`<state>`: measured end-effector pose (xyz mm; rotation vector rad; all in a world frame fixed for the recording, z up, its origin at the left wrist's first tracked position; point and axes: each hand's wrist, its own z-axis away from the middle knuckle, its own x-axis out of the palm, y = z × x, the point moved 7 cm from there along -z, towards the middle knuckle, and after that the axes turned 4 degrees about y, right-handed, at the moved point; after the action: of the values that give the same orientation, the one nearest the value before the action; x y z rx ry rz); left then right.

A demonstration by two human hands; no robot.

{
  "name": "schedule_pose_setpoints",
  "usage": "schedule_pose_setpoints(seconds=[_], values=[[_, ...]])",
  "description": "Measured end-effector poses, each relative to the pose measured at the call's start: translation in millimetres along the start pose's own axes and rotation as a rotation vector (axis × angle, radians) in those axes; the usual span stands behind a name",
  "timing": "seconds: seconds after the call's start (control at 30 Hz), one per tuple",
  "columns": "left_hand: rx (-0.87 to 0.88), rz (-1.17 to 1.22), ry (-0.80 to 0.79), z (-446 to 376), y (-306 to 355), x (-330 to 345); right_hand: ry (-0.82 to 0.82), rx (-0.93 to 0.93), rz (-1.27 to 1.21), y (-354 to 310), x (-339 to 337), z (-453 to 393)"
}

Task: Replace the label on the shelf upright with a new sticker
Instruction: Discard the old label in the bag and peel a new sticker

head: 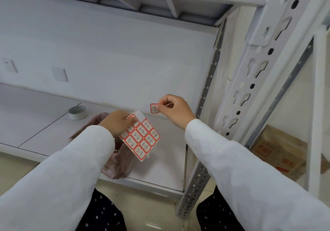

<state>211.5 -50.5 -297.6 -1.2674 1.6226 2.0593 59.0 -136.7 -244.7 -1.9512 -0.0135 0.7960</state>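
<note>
Sticker (154,108) off the sheet and in the air, pinched by its edge in the right hand (174,110), well short of the upright (250,80). Left hand (117,122) grips the sheet (142,137) over the shelf (160,170), one corner cell bare (that's where it came from, I'd say). Peeling looks done; sticking is next, which calls for carrying it right and pressing it flat on a face between the slots. No old label shows there. Handwriting on the sheet reads roughly 3-2, 3-3; the sticker's own is too small. Tape (78,112) and a bag (117,161) sit behind.
</note>
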Motion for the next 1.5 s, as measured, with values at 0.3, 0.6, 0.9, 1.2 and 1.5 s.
schedule_pose_setpoints(seconds=[0.3,0.6,0.9,1.2,1.5], values=[[-0.112,-0.050,-0.168,-20,-4,42,0.116,0.157,0.070,28,-8,-13],[-0.306,-0.109,-0.190,-40,-27,73,-0.023,0.295,0.147,48,4,-16],[-0.083,-0.040,-0.124,-43,-9,58,-0.064,0.274,0.168,43,6,-7],[0.090,0.435,0.116,-10,26,-3,-0.101,0.290,-0.048,7,5,4],[0.186,0.466,0.113,22,88,-67,-0.219,0.120,0.092,-66,-36,16]])
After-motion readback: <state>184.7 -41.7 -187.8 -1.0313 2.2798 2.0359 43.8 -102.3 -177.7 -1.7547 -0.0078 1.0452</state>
